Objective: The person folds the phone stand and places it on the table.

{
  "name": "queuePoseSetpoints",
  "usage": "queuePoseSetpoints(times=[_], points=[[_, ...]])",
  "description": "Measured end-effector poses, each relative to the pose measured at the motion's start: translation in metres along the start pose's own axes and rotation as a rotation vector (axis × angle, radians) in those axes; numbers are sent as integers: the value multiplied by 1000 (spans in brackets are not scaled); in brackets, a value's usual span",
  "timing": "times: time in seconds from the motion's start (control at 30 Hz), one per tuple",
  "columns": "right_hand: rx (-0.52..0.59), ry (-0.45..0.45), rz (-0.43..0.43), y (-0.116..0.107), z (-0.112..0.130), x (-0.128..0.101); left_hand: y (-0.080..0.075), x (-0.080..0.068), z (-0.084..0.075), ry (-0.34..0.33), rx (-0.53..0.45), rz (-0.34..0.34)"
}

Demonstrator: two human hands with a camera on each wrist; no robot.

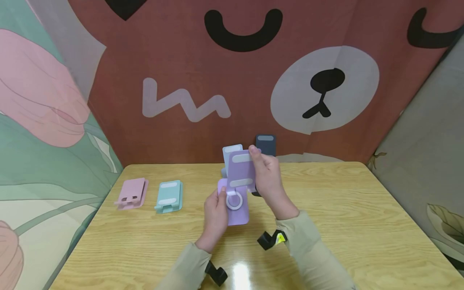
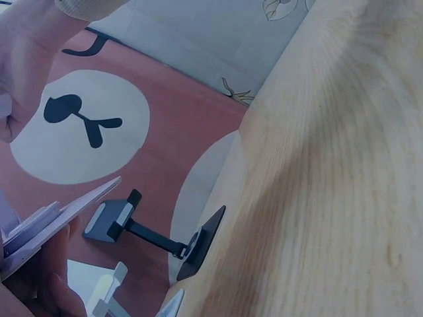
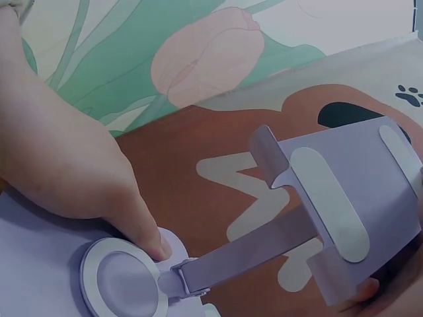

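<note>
A purple folding phone stand is held up above the table, unfolded, its neck out between base and cradle plate. My left hand grips the base by its left edge, thumb on top beside the white ring. The right wrist view shows that thumb near the hinge at the foot of the neck. My right hand pinches the cradle plate by its right edge, the thumb at the upper corner. In the left wrist view the base is seen edge-on. Some fingers are hidden behind the stand.
Behind the purple stand, a light blue stand and a dark stand stand upright, partly hidden. A folded pink stand and a folded teal stand lie at the left of the wooden table. A printed cloth hangs behind.
</note>
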State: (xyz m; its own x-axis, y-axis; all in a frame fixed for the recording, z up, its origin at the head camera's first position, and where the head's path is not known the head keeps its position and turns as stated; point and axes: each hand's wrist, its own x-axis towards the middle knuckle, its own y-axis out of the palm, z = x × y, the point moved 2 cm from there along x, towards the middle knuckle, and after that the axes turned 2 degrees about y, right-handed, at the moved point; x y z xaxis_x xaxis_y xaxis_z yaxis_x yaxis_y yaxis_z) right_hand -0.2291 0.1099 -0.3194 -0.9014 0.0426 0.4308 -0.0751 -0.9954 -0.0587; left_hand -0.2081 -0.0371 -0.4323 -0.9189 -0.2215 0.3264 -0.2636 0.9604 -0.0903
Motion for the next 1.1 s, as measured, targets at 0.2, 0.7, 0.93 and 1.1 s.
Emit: queuePoseSetpoints(times=[0.2,0.7,0.93,1.1], points=[[-6,30,-19,-1,4,-2,-1,1,-6,5,8,9],[-9,131,-32,-2,3,-6,-2,-2,-4,95,31,11],[-2,182,-20,0,1,-7,-1,-4,-6,134,27,-9],[3,216,-40,1,3,-9,0,-4,-6,137,20,-8]])
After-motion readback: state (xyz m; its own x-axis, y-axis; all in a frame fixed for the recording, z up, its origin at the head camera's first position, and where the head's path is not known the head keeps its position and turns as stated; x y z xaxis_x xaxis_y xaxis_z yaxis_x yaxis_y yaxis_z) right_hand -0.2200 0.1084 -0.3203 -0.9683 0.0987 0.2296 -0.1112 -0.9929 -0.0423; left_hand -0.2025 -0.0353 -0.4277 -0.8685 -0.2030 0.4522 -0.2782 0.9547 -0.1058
